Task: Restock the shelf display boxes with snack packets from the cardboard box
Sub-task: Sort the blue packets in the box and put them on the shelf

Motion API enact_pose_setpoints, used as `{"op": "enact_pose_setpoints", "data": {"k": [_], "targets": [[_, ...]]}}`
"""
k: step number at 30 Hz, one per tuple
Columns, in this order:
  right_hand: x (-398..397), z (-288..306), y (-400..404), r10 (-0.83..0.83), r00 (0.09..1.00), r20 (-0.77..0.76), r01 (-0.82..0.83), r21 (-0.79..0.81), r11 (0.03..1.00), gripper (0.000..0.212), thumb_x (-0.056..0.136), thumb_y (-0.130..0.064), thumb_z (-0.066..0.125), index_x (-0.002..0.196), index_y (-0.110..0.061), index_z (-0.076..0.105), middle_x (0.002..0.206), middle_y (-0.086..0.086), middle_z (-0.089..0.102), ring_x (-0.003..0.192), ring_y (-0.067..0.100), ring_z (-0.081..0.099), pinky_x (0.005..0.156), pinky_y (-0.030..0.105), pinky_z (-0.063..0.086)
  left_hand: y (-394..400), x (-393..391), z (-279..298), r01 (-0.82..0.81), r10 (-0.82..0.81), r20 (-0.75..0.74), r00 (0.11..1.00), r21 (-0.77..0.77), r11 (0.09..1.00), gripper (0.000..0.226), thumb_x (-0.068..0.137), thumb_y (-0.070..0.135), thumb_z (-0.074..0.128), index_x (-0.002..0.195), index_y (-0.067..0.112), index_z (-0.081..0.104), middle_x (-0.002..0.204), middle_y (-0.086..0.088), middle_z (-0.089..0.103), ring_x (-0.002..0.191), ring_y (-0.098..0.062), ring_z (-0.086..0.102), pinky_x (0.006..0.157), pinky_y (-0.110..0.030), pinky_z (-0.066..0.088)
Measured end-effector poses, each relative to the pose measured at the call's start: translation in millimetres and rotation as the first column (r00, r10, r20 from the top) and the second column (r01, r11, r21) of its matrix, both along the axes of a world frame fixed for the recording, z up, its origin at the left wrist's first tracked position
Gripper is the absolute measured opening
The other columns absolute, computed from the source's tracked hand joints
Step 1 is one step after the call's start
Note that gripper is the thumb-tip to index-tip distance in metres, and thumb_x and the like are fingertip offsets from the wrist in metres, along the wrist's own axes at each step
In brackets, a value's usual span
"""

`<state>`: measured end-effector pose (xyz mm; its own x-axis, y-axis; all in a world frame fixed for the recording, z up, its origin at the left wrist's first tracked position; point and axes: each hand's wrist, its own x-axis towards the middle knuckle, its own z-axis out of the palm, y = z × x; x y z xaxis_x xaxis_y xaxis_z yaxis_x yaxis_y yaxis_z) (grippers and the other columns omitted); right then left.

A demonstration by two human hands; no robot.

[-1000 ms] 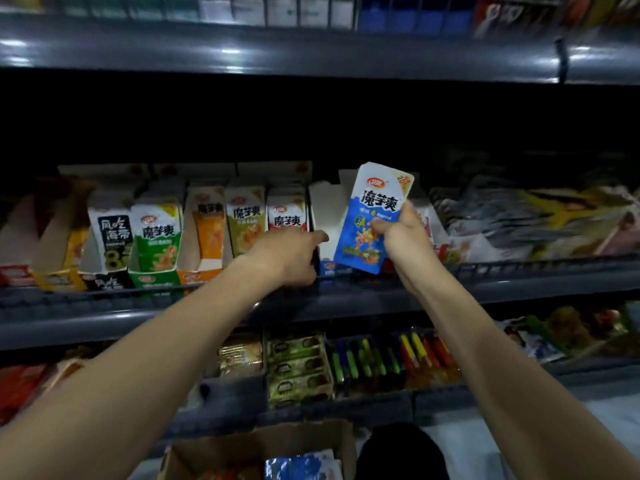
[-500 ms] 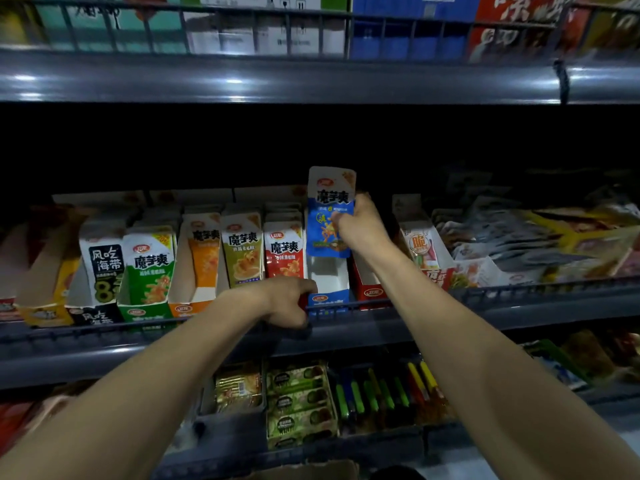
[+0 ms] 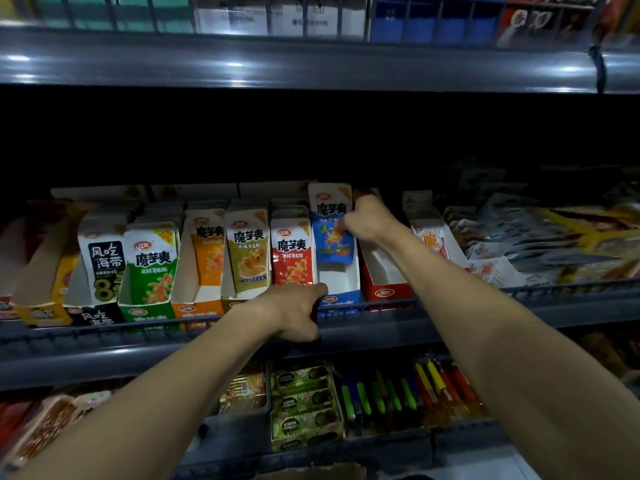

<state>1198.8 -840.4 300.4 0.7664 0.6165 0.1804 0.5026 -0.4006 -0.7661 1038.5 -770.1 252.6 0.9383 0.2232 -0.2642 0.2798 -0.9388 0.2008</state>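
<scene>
Dimly lit store aisle, grey metal shelf, wire front rail, stocked tiers above, below

This is a shop, at a snack aisle with dim light. Grey metal shelves run in tiers one above another, each with a low wire rail along its front edge. On the middle tier, open cardboard display boxes stand side by side, each holding upright packets of one flavour, all printed with the same brand in different colours. The tier below carries wrapped bars and bright sticks; the top tier holds rows of cartons.
</scene>
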Motion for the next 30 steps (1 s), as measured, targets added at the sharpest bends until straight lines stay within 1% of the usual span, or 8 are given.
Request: {"op": "enact_pose_setpoints", "data": {"k": [3, 6, 11, 14, 19, 23, 28, 30], "targets": [[4, 12, 1, -0.043, 0.996, 0.084, 0.048, -0.067, 0.997, 0.028, 0.084, -0.009, 0.071, 0.111, -0.005, 0.064, 0.113, 0.008, 0.063, 0.1, 0.019, 0.06, 0.075, 0.025, 0.044, -1, 0, 1, 0.007, -0.007, -0.008, 1.0, 0.008, 1.0, 0.065, 0.081, 0.036, 0.069, 0.136, 0.027, 0.036, 0.12, -0.004, 0.057, 0.105, -0.024, 0.055, 0.089, -0.036, 0.051], [4, 22, 4, 0.03, 0.943, 0.331, 0.06, -0.258, 0.964, 0.044, 0.083, -0.014, 0.072, 0.124, -0.009, 0.057, 0.12, 0.012, 0.059, 0.112, 0.026, 0.057, 0.08, 0.029, 0.045, -1, 0, 2, 0.008, -0.008, -0.014, 1.0, 0.028, 1.0, 0.063, 0.082, 0.036, 0.068, 0.135, 0.028, 0.036, 0.119, -0.005, 0.055, 0.105, -0.026, 0.055, 0.088, -0.036, 0.05], [0, 11, 11, 0.146, 0.857, 0.494, 0.102, -0.441, 0.892, 0.018, 0.092, -0.012, 0.06, 0.109, -0.009, 0.057, 0.093, 0.006, 0.057, 0.098, 0.025, 0.061, 0.076, 0.032, 0.049, -1, 2, 0, 0.018, -0.018, -0.011, 1.0, 0.062, 0.998, 0.058, 0.081, 0.036, 0.066, 0.131, 0.026, 0.038, 0.121, -0.005, 0.057, 0.107, -0.028, 0.056, 0.089, -0.036, 0.05], [2, 6, 17, 0.152, 0.817, 0.556, 0.112, -0.413, 0.904, 0.03, 0.09, -0.009, 0.061, 0.117, -0.012, 0.051, 0.097, 0.006, 0.053, 0.099, 0.027, 0.059, 0.072, 0.031, 0.045, -1, 4, 0, 0.025, -0.024, -0.01, 1.0, 0.084, 0.996, 0.055, 0.082, 0.035, 0.065, 0.129, 0.026, 0.039, 0.119, -0.006, 0.057, 0.105, -0.028, 0.056, 0.086, -0.035, 0.049], [11, 5, 24, 0.125, 0.82, 0.559, 0.111, -0.368, 0.923, 0.055, 0.087, -0.009, 0.065, 0.136, -0.019, 0.041, 0.131, 0.013, 0.051, 0.118, 0.031, 0.053, 0.085, 0.034, 0.049, 1, 4, -3, 0.028, -0.028, 0.0, 1.0, 0.08, 0.996, 0.051, 0.081, 0.034, 0.066, 0.125, 0.026, 0.04, 0.116, -0.005, 0.057, 0.104, -0.027, 0.056, 0.087, -0.036, 0.05], [11, -11, 27, 0.21, 0.743, 0.635, 0.171, -0.484, 0.858, 0.053, 0.086, -0.012, 0.065, 0.131, -0.02, 0.04, 0.121, 0.014, 0.055, 0.107, 0.032, 0.057, 0.07, 0.033, 0.043, 2, 6, -6, 0.036, -0.037, 0.011, 0.999, 0.107, 0.994, 0.052, 0.08, 0.036, 0.066, 0.124, 0.026, 0.04, 0.115, -0.004, 0.058, 0.104, -0.027, 0.056, 0.087, -0.037, 0.05], [17, -19, 33, 0.224, 0.678, 0.7, 0.141, -0.423, 0.895, 0.024, 0.095, -0.022, 0.053, 0.119, -0.018, 0.048, 0.109, 0.01, 0.052, 0.099, 0.027, 0.054, 0.07, 0.027, 0.036, 3, 8, -10, 0.052, -0.055, 0.012, 0.998, 0.154, 0.987, 0.054, 0.08, 0.039, 0.065, 0.125, 0.026, 0.039, 0.116, -0.005, 0.059, 0.104, -0.028, 0.057, 0.087, -0.038, 0.05], [17, -18, 35, 0.236, 0.608, 0.758, 0.148, -0.401, 0.904, 0.028, 0.097, -0.018, 0.05, 0.125, -0.016, 0.049, 0.124, 0.014, 0.05, 0.106, 0.027, 0.05, 0.077, 0.031, 0.039, 3, 9, -10, 0.053, -0.057, 0.024, 0.998, 0.159, 0.986, 0.054, 0.08, 0.04, 0.065, 0.125, 0.026, 0.039, 0.116, -0.005, 0.059, 0.104, -0.028, 0.057, 0.087, -0.037, 0.049]]}}
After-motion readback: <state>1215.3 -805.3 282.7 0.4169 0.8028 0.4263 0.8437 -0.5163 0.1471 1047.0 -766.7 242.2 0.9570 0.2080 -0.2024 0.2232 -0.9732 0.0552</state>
